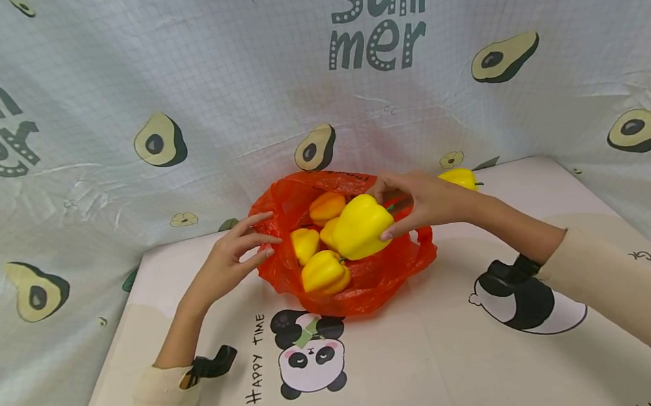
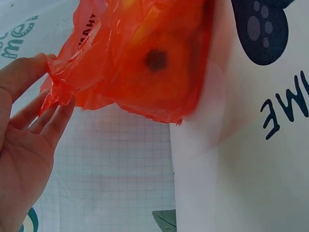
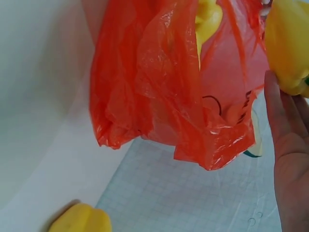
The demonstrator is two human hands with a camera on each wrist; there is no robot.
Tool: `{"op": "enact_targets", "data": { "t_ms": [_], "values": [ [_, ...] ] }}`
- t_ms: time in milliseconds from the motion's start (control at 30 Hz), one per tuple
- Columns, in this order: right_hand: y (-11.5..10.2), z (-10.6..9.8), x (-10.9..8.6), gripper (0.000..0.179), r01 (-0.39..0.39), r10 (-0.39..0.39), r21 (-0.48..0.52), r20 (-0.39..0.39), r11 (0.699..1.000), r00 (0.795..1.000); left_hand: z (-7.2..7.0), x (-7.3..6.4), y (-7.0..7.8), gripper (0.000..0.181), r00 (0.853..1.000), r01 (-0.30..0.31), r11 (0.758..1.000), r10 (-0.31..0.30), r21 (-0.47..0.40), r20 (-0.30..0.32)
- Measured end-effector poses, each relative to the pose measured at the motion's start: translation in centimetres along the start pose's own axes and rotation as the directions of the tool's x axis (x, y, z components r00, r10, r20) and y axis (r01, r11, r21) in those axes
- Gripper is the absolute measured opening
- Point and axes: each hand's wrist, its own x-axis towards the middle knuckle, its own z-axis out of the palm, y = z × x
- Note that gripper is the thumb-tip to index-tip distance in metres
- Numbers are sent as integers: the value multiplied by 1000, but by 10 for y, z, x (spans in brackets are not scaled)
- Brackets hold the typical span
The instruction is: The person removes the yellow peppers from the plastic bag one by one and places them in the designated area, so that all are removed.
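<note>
A red plastic bag (image 1: 369, 290) stands with its mouth open on the table, several yellow bell peppers (image 1: 325, 273) inside. One at the back looks orange (image 1: 327, 208). Above the bag's right half, my right hand (image 1: 419, 200) grips a yellow bell pepper (image 1: 362, 227), thumb on the near side and fingers on the far side. The same pepper (image 3: 289, 46) shows at the top right of the right wrist view, partly cut off. My left hand (image 1: 231, 258) holds the bag's left edge; in the left wrist view bunched plastic (image 2: 65, 82) lies between its thumb and fingers.
Another yellow bell pepper (image 1: 460, 179) lies on the table (image 1: 435, 362) behind my right forearm, at the back edge. A pale curtain (image 1: 231, 75) printed with avocados and lettering hangs right behind the bag. Panda drawings (image 1: 311, 361) decorate the tabletop.
</note>
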Motion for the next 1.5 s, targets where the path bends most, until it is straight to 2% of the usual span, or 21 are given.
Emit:
{"op": "enact_targets", "data": {
  "t_ms": [267, 433, 500, 733, 967, 1300, 1500],
  "values": [
    [7, 2, -3, 51, 1, 3, 89, -45, 996, 999, 0, -1, -2, 23, 1000, 7, 1000, -7, -12, 4],
    [10, 5, -5, 69, -16, 28, 202, -58, 979, 998, 0, -1, -2, 23, 1000, 10, 1000, -10, -14, 4],
    [10, 4, -5, 75, -26, 39, 217, -58, 976, 998, 0, -1, -2, 23, 1000, 11, 1000, -11, -10, 3],
    [10, 2, -7, 75, -2, 13, 158, -72, 987, 997, 0, -2, 0, 23, 1000, 24, 1000, -24, -10, 11],
    [14, 2, -9, 71, -17, 19, 17, -116, 1000, 993, 0, -1, 1, 23, 1000, 22, 1000, -21, -8, 12],
    [15, 4, -9, 71, -36, 43, 67, -114, 997, 993, 1, -2, -1, 24, 999, 26, 1000, -26, -7, 19],
    [16, 2, -10, 70, -9, 17, 56, -130, 998, 991, 1, -1, -1, 24, 1000, 24, 1000, -23, -7, 20]
  ]
}}
